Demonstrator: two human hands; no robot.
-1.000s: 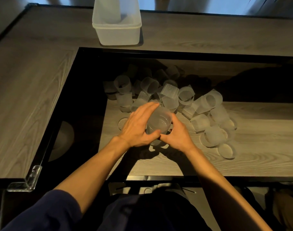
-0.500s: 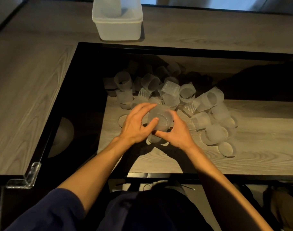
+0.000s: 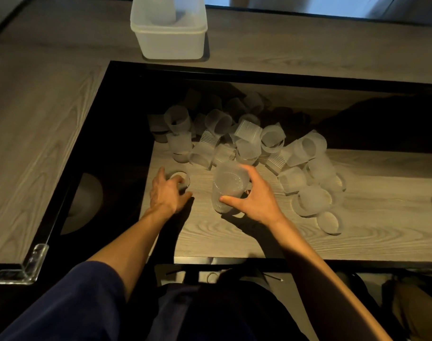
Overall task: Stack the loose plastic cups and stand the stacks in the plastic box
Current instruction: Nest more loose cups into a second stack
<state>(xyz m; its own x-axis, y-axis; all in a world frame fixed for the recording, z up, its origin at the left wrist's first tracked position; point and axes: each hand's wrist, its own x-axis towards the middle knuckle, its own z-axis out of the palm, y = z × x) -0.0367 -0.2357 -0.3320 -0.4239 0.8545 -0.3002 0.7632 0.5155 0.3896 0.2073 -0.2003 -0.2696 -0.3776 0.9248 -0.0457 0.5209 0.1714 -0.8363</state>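
The right hand (image 3: 255, 200) grips a short stack of cups (image 3: 228, 190) on the bench (image 3: 234, 232); the left hand (image 3: 167, 193) closes on a single cup (image 3: 181, 178) at nine o'clock. The box (image 3: 169, 33) sits at twelve. A careless reach could scatter the pile (image 3: 247, 141).

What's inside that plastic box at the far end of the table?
A stack of cups stands in the plastic box. The frosted walls hide the rest of the inside.
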